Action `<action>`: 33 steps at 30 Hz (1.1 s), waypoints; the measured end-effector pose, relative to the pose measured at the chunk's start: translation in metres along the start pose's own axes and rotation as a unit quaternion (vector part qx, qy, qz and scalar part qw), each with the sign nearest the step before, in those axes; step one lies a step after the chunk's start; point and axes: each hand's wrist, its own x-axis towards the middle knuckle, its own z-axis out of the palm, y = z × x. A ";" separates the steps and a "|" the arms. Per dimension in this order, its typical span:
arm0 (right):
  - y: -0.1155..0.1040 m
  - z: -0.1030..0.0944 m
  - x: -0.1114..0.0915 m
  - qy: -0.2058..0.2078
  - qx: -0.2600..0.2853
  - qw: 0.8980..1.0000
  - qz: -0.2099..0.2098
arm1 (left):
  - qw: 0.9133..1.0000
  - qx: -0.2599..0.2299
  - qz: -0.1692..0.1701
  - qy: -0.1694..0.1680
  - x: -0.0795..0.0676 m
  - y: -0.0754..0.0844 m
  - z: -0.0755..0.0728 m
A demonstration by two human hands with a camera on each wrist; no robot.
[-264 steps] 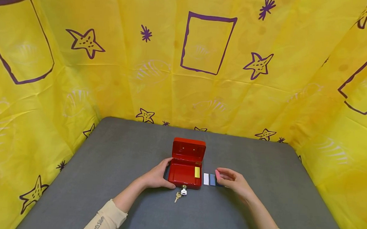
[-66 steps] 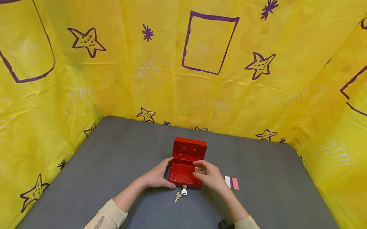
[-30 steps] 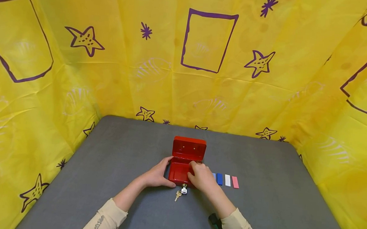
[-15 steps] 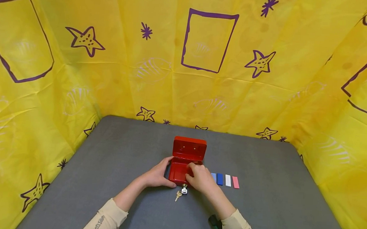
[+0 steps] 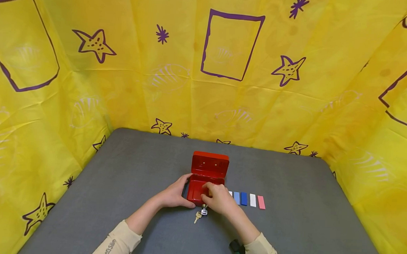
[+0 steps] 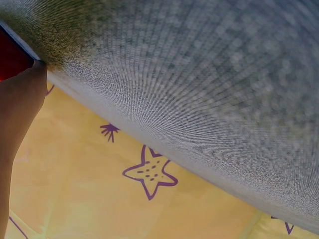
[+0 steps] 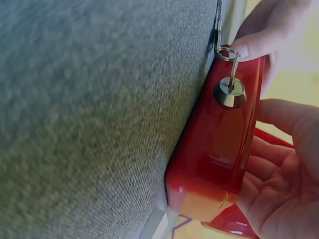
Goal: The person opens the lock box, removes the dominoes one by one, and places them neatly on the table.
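An open red cash box [image 5: 195,189] sits mid-table, its lid [image 5: 209,165] raised at the back. My left hand [image 5: 174,194] grips its left side, thumb at the front corner. In the right wrist view that thumb [image 7: 254,46] lies near the key ring. My right hand [image 5: 221,198] reaches into the box with bent fingers; a sliver of a small yellow block [image 5: 210,194] shows between thumb and index finger. In the right wrist view, the box wall hides my fingertips. A key [image 5: 204,211] stands in the front lock [image 7: 231,92]; a second key [image 5: 197,216] hangs from it.
Right of the box lies a row of small flat blocks: a white one [image 5: 230,193] partly behind my hand, light blue [image 5: 236,198], dark blue [image 5: 244,199], another white [image 5: 253,200] and pink [image 5: 261,202]. Yellow patterned cloth [image 5: 178,84] surrounds the grey table [image 5: 147,158].
My right hand set the pink block down at the row's right end, then went into the box over the yellow block and shifted left and toward me. The left hand stayed on the box.
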 end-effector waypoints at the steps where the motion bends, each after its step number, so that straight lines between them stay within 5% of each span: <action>1: 0.000 0.000 0.000 -0.001 0.001 1.000 0.001 | 1.000 0.001 -0.001 0.000 0.000 0.000 0.000; 23: 0.000 0.005 0.004 -0.007 0.066 0.998 0.003 | 1.000 0.009 0.006 0.003 0.001 -0.002 0.000; 33: 0.006 0.005 0.006 0.013 0.055 0.998 0.003 | 1.000 0.007 -0.002 0.002 0.000 -0.001 0.000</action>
